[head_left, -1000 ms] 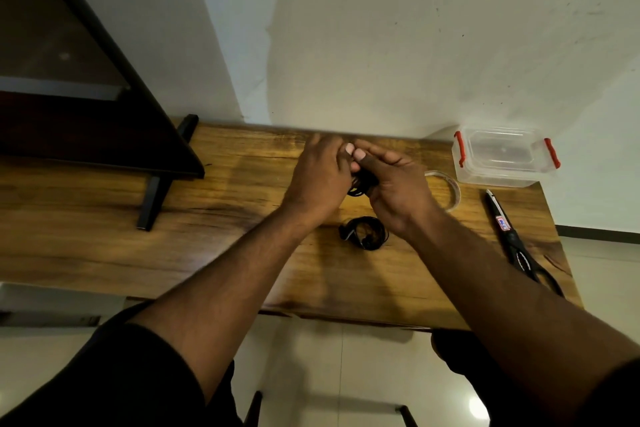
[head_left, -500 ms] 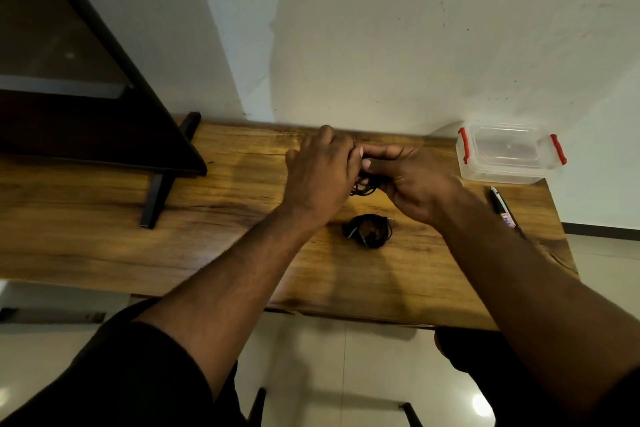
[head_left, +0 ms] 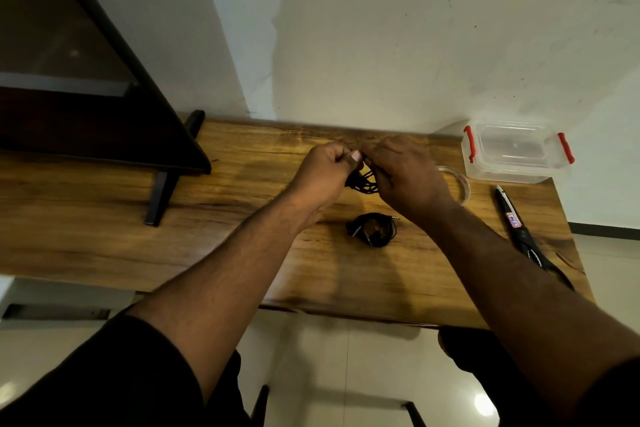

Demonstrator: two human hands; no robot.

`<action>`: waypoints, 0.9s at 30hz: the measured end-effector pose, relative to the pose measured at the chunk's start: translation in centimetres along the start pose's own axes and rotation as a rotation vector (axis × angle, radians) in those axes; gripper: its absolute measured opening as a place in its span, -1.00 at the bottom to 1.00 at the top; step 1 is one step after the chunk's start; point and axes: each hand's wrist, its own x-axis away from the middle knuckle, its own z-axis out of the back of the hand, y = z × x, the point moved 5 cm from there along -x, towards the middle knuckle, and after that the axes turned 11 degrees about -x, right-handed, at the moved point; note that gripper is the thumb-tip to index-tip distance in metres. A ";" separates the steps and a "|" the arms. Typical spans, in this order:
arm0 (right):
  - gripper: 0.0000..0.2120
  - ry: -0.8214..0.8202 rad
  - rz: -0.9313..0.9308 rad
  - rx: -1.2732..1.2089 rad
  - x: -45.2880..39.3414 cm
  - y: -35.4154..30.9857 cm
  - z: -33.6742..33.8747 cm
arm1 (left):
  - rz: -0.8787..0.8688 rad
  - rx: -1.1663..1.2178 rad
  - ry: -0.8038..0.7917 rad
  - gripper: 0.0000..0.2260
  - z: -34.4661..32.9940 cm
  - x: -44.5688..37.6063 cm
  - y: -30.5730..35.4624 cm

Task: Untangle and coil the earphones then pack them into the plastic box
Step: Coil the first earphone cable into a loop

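A tangled bunch of black earphone cable point(head_left: 364, 181) hangs between my two hands above the wooden table point(head_left: 242, 218). My left hand point(head_left: 320, 174) grips its left side with curled fingers. My right hand point(head_left: 408, 174) pinches its right side. A second pair of black earphones point(head_left: 372, 229), coiled, lies on the table just below the hands, its plug pointing right. The clear plastic box point(head_left: 516, 151) with red clips stands closed at the table's far right corner.
A roll of clear tape point(head_left: 459, 182) lies right of my right hand. Black scissors point(head_left: 523, 234) lie along the right edge. A dark TV screen point(head_left: 86, 80) on black feet fills the left of the table. The white wall is right behind.
Both hands have kept working the tangled cable with small finger shifts. The tape roll shows again beside my right hand. The coiled earphones on the table have not moved.
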 end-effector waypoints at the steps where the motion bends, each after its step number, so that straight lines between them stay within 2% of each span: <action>1: -0.77 -0.014 -0.014 0.045 0.0 -0.1 0.1 | -0.003 0.019 0.004 -0.79 0.0 0.0 0.0; 5: -0.80 -0.090 -0.136 0.097 -0.3 -0.2 0.1 | -0.017 0.067 -0.086 -0.85 0.0 0.0 -0.1; 7: -0.82 -0.152 -0.207 0.052 -0.2 0.2 -0.4 | -0.017 -0.034 -0.098 -0.86 0.2 -0.3 -0.4; 9: -0.81 -0.175 -0.306 -0.075 -0.2 0.7 -0.9 | -0.022 -0.263 -0.007 -0.90 0.8 -0.4 -0.4; 11: -0.81 -0.171 -0.420 -0.216 -0.2 1.0 -1.4 | -0.050 -0.564 0.140 -0.84 1.2 0.2 0.2; 13: -0.81 -0.130 -0.529 -0.336 0.0 1.2 -1.9 | -0.156 -0.790 0.231 -0.79 0.8 1.3 1.3; 15: -0.82 -0.047 -0.641 -0.470 0.4 1.4 -2.0 | -0.240 -0.834 0.259 -0.75 0.4 1.8 1.4; 17: -0.84 0.035 -0.728 -0.621 0.7 1.3 -2.0 | -0.268 -0.747 0.243 -0.73 0.4 1.7 1.1; 21: -0.85 0.110 -0.746 -0.761 0.8 1.3 -1.8 | -0.316 -0.609 0.264 -0.78 0.4 2.0 1.6; 27: -0.81 0.061 -0.548 -0.581 0.3 0.1 -1.3 | -0.327 -0.803 0.314 -0.82 0.9 2.0 2.0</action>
